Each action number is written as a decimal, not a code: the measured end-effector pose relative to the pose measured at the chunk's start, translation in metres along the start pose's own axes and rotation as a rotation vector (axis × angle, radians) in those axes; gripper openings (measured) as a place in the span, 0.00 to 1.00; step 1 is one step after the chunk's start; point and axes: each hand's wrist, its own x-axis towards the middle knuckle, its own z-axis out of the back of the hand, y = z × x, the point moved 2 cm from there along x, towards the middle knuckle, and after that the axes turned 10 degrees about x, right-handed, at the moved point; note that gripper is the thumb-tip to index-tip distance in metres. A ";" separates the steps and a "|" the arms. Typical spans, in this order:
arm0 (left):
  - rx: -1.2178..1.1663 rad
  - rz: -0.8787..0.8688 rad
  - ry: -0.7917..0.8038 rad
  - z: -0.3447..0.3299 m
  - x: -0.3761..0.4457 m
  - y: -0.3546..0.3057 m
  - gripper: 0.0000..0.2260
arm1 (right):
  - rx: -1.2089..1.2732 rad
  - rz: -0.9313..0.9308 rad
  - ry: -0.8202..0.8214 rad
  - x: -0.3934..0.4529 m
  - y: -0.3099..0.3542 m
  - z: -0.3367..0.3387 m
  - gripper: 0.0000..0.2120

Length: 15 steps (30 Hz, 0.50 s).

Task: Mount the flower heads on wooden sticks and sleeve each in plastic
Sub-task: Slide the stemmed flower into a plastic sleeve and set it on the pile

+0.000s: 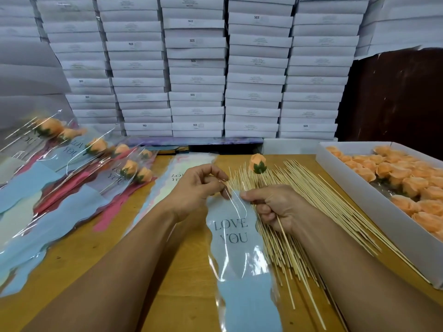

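A clear plastic sleeve [236, 238] printed "LOVE YOU" with a blue wavy inlay lies lengthwise on the table in front of me. My left hand [200, 185] pinches its upper left edge. My right hand [275, 204] touches the sleeve's upper right edge with the thumb and grips a wooden stick [282, 232]. That stick carries an orange flower head [257, 163] with green leaves, standing up beyond my fingers. A loose heap of wooden sticks [309, 200] lies under my right hand.
A white box [359, 188] of orange flower heads [405, 180] stands at the right. Finished sleeved flowers [96, 149] lie at the left over spare sleeves [48, 212]. More flat sleeves [177, 173] lie beyond my left hand. White cartons [196, 75] are stacked behind the table.
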 end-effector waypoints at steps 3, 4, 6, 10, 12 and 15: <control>-0.011 0.035 0.032 -0.001 0.001 0.002 0.06 | 0.016 -0.013 0.019 -0.002 0.000 -0.002 0.03; -0.012 0.049 0.040 0.000 0.000 0.002 0.06 | 0.026 -0.013 0.019 -0.002 0.000 -0.002 0.03; 0.001 0.065 0.060 0.001 0.000 0.003 0.05 | 0.047 -0.012 0.020 -0.002 0.001 -0.002 0.04; -0.011 0.079 0.110 0.002 -0.002 0.002 0.04 | -0.022 0.011 -0.032 -0.004 0.002 -0.001 0.07; -0.060 0.087 0.143 0.001 -0.002 0.002 0.05 | -0.096 0.038 -0.151 -0.002 0.002 0.002 0.13; -0.148 0.102 0.184 -0.002 -0.003 -0.003 0.09 | 0.040 0.079 -0.236 0.002 0.004 0.004 0.11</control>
